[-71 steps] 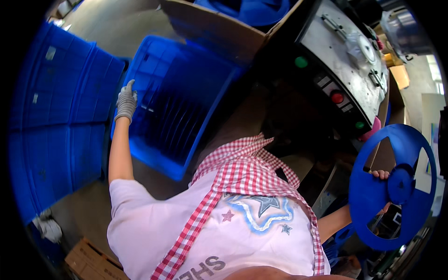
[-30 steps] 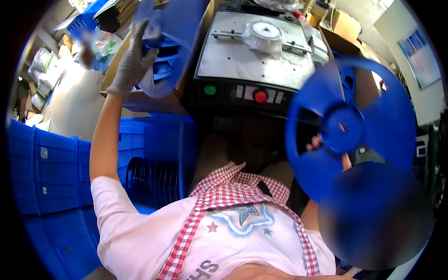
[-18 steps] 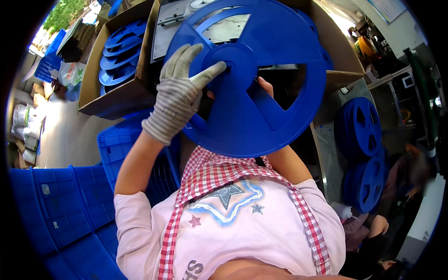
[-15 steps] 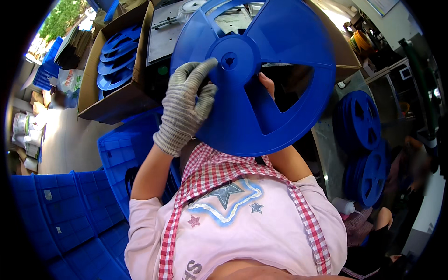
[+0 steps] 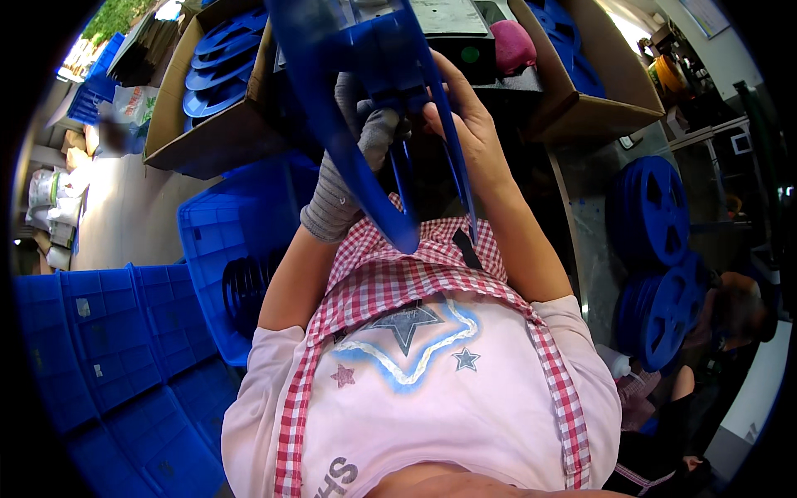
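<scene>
A blue plastic reel [image 5: 386, 54] is held up in front of my chest, turned nearly edge-on so that its two round flanges and the hub between them show. My left hand [image 5: 365, 137], in a grey knitted glove, is closed on the reel near the hub, partly hidden behind the left flange. Bare, my right hand [image 5: 471, 124] grips the right flange from its outer side, thumb toward the hub and fingers along the edge. Part of the reel is cut off by the top of the picture.
Cardboard boxes [image 5: 187, 137] [image 5: 614, 120] with blue reel parts stand left and right. A pink object [image 5: 513, 46] lies by the right box. Blue crates [image 5: 108, 332] fill the lower left. Stacked blue reels [image 5: 652, 212] stand at right, with another person [image 5: 677, 398] below them.
The reel has turned from facing me to nearly edge-on. My left hand has shifted from the front face to beside the hub. More of my right hand now shows on the right flange.
</scene>
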### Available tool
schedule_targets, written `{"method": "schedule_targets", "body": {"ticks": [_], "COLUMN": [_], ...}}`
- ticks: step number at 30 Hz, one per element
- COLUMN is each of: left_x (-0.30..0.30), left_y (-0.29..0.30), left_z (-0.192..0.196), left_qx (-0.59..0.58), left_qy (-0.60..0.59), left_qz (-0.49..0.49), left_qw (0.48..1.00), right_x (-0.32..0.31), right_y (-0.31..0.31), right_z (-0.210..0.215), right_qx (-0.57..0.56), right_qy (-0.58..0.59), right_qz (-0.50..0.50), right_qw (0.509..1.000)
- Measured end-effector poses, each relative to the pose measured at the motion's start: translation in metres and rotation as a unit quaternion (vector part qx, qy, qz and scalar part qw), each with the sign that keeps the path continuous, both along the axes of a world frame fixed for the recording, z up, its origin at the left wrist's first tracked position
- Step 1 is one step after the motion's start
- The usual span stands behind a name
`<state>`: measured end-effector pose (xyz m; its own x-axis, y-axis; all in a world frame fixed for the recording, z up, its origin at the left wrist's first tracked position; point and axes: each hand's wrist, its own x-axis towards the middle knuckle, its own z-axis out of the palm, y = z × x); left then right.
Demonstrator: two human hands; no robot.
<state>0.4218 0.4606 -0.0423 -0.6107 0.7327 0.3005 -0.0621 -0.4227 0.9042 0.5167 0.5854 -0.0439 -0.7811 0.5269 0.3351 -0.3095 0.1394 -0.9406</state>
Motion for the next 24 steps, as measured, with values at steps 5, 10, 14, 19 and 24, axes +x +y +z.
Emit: {"method": "schedule_targets", "body": {"ticks": [5,10,14,19,24], "left_x": [-0.016,-0.003,0.001,-0.002,-0.006], "left_y": [-0.001,-0.004,-0.003,-0.003,-0.005], "left_z": [-0.033,-0.023,-0.014,-0.017,-0.015], "left_qx": [-0.082,-0.097,-0.076,-0.055,-0.1], "left_qy": [0.117,0.188,0.155,0.051,0.048], "left_qz": [0.02,0.07,0.052,0.012,0.007], "left_qw": [0.99,0.975,0.984,0.997,0.994], "right_x": [-0.002,-0.002,-0.003,-0.005,-0.009], "right_y": [-0.001,-0.004,-0.004,-0.005,-0.002], "right_z": [0.002,0.005,0.004,0.001,-0.005], "right_qx": [-0.008,-0.013,-0.017,-0.026,-0.002], "right_qy": [0.003,-0.004,-0.008,-0.011,-0.024], "right_qz": [0.002,0.009,0.012,0.012,0.007], "right_qw": [1.0,1.0,1.0,1.0,1.0]}}
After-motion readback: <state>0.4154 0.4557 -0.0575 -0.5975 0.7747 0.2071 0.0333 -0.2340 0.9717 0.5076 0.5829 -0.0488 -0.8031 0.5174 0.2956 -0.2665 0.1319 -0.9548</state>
